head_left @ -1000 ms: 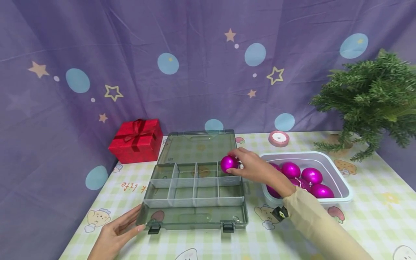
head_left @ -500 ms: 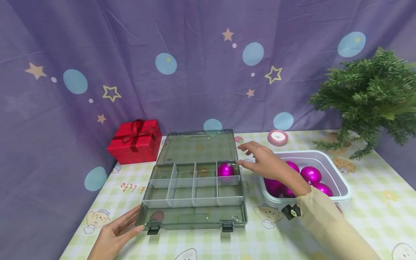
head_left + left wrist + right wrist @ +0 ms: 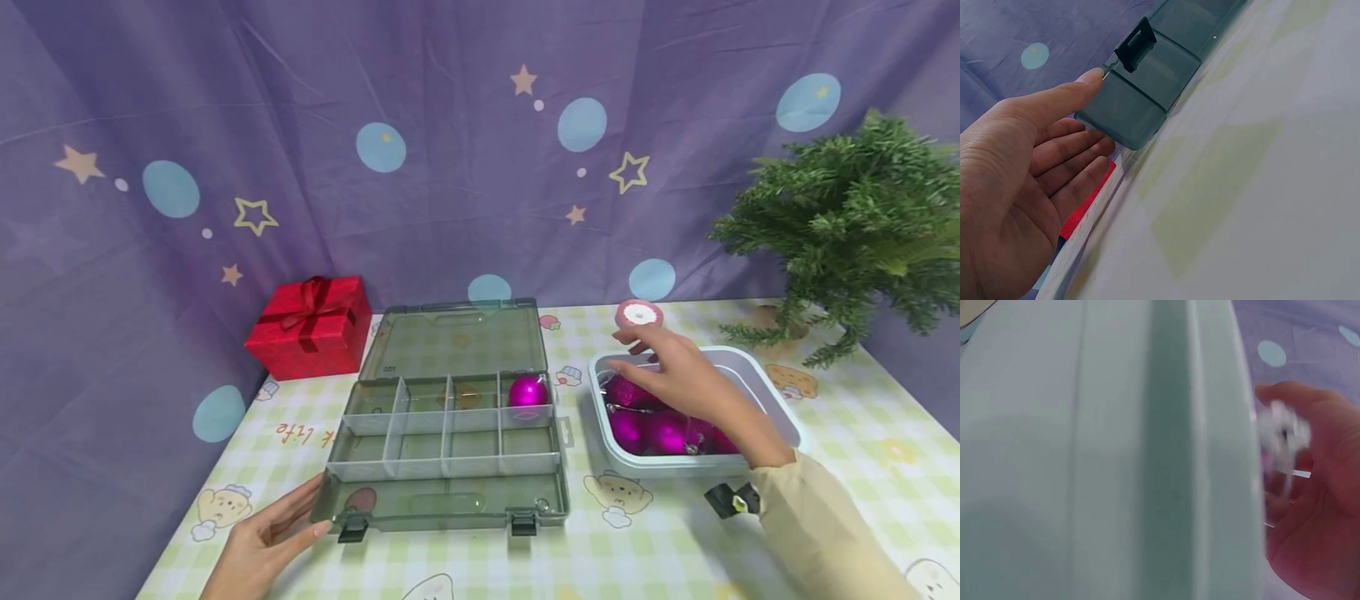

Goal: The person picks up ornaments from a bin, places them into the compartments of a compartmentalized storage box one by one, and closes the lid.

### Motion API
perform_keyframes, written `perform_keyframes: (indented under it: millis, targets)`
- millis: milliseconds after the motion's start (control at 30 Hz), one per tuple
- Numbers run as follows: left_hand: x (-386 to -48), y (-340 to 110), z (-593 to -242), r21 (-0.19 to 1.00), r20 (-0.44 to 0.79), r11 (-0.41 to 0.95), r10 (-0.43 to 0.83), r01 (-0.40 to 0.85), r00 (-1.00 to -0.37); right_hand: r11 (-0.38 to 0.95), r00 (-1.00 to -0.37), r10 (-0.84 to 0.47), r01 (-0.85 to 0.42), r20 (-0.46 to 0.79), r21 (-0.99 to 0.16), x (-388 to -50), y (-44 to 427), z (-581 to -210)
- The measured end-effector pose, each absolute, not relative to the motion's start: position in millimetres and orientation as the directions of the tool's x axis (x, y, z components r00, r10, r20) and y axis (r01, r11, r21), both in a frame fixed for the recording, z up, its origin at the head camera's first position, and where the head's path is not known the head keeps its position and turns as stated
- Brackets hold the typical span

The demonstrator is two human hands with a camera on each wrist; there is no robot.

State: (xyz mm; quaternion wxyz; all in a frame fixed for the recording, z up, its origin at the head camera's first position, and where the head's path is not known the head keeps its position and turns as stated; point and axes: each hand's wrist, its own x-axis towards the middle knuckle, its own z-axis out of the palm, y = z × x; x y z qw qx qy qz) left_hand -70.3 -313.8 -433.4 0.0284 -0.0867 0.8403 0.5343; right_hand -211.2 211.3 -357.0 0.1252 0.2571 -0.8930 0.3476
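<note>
A smoky-green, clear divided storage box (image 3: 442,500) lies with its lid folded back. At its front left corner my left hand (image 3: 258,537) grips the edge, thumb beside a latch and fingers along the side, as the left wrist view also shows. One shiny magenta bauble (image 3: 528,394) sits in the back right compartment. Over the pale tub (image 3: 705,468) my right hand (image 3: 675,375) hovers with fingers spread and nothing held. Several magenta baubles (image 3: 670,432) lie in the tub, partly hidden by that hand. The right wrist view is mostly blocked by the tub's wall (image 3: 1104,456).
A red gift box (image 3: 311,329) stands at the back left. Behind the tub is a pink ribbon roll (image 3: 639,314). A small artificial fir tree (image 3: 862,233) spreads over the right rear. A purple curtain (image 3: 442,208) hangs behind the checked tablecloth (image 3: 570,533).
My right hand let go of a bauble in the back right compartment, then moved right over the tub. The bauble rolled slightly there. My left hand stayed at the box corner.
</note>
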Motion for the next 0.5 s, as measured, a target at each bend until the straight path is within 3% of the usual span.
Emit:
perform_keyframes:
  millis: [500]
  targets:
    - [-70.9, -315.0, -435.5, 0.891, -0.144, 0.417, -0.119, -0.182, -0.982, 0.698, -0.889, -0.304, -0.452, 0.342, -0.555, -193.8, 254.9, -365.0]
